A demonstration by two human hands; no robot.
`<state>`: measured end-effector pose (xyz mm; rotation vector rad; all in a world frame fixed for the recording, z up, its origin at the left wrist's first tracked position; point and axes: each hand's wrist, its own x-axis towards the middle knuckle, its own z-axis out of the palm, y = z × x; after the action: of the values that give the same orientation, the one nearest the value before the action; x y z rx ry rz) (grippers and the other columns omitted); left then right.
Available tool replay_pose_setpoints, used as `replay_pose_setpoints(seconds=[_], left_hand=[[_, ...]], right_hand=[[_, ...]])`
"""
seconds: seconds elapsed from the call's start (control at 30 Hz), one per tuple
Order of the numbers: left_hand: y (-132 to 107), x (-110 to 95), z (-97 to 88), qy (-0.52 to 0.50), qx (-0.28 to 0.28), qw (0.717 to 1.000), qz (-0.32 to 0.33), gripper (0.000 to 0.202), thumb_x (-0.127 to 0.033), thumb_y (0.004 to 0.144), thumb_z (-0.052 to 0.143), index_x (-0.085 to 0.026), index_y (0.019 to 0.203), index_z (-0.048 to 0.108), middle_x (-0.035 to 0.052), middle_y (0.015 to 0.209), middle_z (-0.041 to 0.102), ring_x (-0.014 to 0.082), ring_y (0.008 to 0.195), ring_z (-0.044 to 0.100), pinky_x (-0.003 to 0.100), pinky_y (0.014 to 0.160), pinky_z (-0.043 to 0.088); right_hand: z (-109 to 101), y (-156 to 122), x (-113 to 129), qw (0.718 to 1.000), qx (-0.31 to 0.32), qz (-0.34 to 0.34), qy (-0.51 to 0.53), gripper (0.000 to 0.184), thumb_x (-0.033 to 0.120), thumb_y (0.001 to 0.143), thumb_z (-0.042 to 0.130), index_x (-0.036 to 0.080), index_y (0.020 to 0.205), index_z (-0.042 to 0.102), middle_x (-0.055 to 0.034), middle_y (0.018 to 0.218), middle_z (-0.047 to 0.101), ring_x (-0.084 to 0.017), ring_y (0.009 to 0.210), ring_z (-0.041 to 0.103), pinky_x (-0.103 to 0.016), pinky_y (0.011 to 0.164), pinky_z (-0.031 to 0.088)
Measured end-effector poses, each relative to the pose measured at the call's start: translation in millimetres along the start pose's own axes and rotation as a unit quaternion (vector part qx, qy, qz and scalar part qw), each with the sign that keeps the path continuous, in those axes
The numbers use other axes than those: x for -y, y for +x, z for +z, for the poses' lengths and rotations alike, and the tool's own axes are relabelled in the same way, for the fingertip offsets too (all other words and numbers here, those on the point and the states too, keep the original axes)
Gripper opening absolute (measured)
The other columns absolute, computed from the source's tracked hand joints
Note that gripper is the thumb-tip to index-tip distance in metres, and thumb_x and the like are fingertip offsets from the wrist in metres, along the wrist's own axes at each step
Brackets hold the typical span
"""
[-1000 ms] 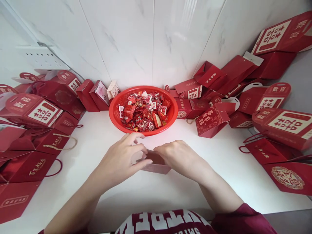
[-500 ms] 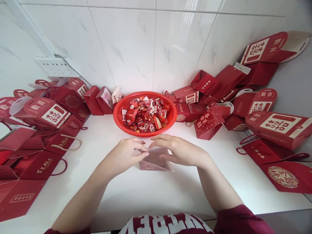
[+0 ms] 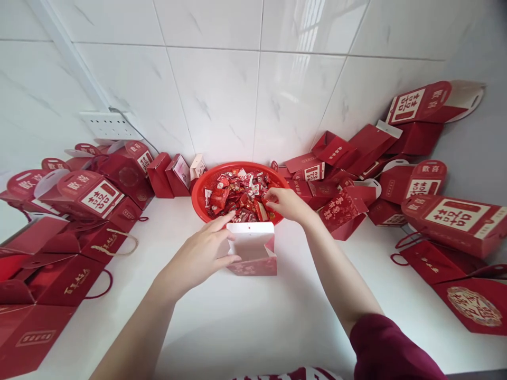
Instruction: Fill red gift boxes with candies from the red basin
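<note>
An uncovered red paper gift box (image 3: 253, 265) stands on the white counter in front of me, its white-lined flap raised at the back. My left hand (image 3: 200, 257) grips the box's left side, with the thumb at the front edge and the fingers behind. Beyond the box sits a red plastic basket (image 3: 200, 208) heaped with wrapped candies (image 3: 237, 198). Over the basket's right rim, my right hand (image 3: 288, 205) has its fingers bent down and pinched among the candies. The fingertips are partly hidden there.
Red gift boxes (image 3: 101, 198) are piled along the left side, some with cord handles. More red boxes (image 3: 455, 216) are stacked on the right. A few small boxes (image 3: 180, 171) stand left of the basket by the tiled wall (image 3: 222, 100). A socket strip (image 3: 105, 125) is at back left.
My right hand has left the box and reached forward into the candy basket. My left hand has closed on the box's side, and the box's flap now stands up. The view has tilted upward.
</note>
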<state>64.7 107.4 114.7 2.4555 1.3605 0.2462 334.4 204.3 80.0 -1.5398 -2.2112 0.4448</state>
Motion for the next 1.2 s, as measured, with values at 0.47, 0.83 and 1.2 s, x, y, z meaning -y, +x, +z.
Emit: replay_pose_setpoints(seconds=[0.47,0.83,1.2], left_hand=[[1,-5,-4.6,-0.061,0.054,0.996,0.022,0.019,-0.027,0.093,0.047,-0.025,0.103,0.064,0.0014,0.097,0.066,0.0194,0.080,0.062,0.031,0.074,0.046],[14,2,-2.9,-0.091,0.086,0.990,-0.066,0.030,-0.049,0.094,0.050,-0.024,0.109,0.054,0.0027,0.101,0.061,0.0222,0.084,0.061,0.029,0.069,0.042],[15,5,0.2,-0.132,0.104,0.984,-0.056,0.042,-0.059,0.089,0.055,-0.024,0.112,0.055,0.0048,0.111,0.060,0.0231,0.091,0.060,0.030,0.075,0.044]], right_hand=[[66,62,26,0.974,0.201,-0.097,-0.045,0.035,0.011,0.065,0.079,0.017,0.099,0.076,-0.0127,0.101,0.075,-0.032,0.103,0.067,-0.039,0.089,0.050],[46,25,-4,0.948,0.029,-0.080,0.308,0.033,0.027,0.097,0.050,0.018,0.128,0.059,-0.0098,0.129,0.066,-0.016,0.113,0.066,-0.032,0.095,0.055],[7,-14,11,0.846,0.154,-0.016,0.511,0.048,0.036,0.082,0.076,0.021,0.126,0.067,-0.0056,0.100,0.077,-0.021,0.092,0.075,-0.038,0.084,0.063]])
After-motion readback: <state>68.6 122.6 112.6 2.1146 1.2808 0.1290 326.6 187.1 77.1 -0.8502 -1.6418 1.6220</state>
